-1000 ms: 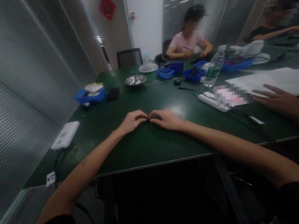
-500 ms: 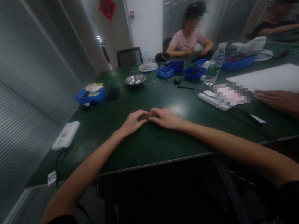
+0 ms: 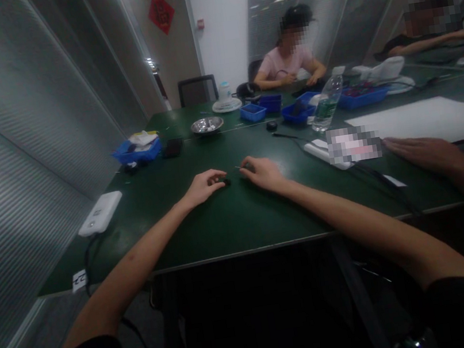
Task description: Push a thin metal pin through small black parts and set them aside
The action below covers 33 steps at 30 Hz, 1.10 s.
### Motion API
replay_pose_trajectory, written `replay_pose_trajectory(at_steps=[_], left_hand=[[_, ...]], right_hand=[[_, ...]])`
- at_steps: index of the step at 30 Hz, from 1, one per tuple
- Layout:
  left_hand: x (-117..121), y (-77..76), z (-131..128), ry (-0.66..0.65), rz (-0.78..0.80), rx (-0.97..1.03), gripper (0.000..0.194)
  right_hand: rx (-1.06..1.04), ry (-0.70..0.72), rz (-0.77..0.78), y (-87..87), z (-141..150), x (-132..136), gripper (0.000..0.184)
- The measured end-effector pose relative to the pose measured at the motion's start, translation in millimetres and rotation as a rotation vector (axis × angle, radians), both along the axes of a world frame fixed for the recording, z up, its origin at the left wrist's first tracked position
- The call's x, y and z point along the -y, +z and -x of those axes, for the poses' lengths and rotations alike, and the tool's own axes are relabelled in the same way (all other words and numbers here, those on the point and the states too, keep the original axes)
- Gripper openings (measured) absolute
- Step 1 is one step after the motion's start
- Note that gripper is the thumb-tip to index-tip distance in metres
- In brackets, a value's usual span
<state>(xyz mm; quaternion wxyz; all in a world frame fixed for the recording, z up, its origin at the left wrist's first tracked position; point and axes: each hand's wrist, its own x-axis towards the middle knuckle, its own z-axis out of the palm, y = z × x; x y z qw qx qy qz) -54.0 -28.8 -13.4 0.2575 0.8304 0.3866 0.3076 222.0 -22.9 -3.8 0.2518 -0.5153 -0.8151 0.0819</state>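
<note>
Both my hands rest on the green table [image 3: 231, 226], a little apart. My left hand [image 3: 204, 186] is curled, with its fingertips pinched on a small dark part [image 3: 226, 182]. My right hand [image 3: 261, 172] is also closed in a pinch, holding a small thin piece [image 3: 245, 166] that pokes out to the left; I cannot make out what it is.
A co-worker's hand [image 3: 422, 150] lies flat at the right, beside a white sheet [image 3: 424, 119] and a white power strip [image 3: 319, 149]. A white device [image 3: 100, 212] sits at the left edge. Farther back stand blue bins [image 3: 138, 151], a metal bowl [image 3: 207, 125] and a water bottle [image 3: 326, 104]. Two people sit at the far side.
My hands were touching fingertip to fingertip; now they have drawn apart, the right one moving right and away, each keeping a small piece.
</note>
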Motion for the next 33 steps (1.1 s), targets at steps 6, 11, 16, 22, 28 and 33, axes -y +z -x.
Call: replay_pose_trajectory(at_steps=[6, 11, 16, 22, 28, 33], left_hand=[[4, 6.1, 3, 0.003, -0.008, -0.043, 0.037], [4, 4.9, 4, -0.011, -0.027, -0.085, 0.035], [1, 7.4, 15, -0.064, -0.028, -0.139, 0.028], [-22, 13.7, 66, 0.03, -0.025, -0.212, 0.029], [-40, 17.2, 155, 0.5, -0.029, -0.285, 0.029], [-33, 16.8, 204, 0.833, -0.016, -0.33, 0.027]], right_hand=[[0.044, -0.179, 0.005, -0.7, -29, -19, 0.031], [0.082, -0.187, 0.007, -3.6, -29, -21, 0.03], [0.116, -0.173, 0.001, -3.7, -25, -18, 0.029], [0.135, -0.182, 0.008, -3.5, -25, -18, 0.031], [0.137, -0.18, -0.002, -3.3, -25, -17, 0.031], [0.134, -0.154, 0.006, -2.2, -27, -17, 0.031]])
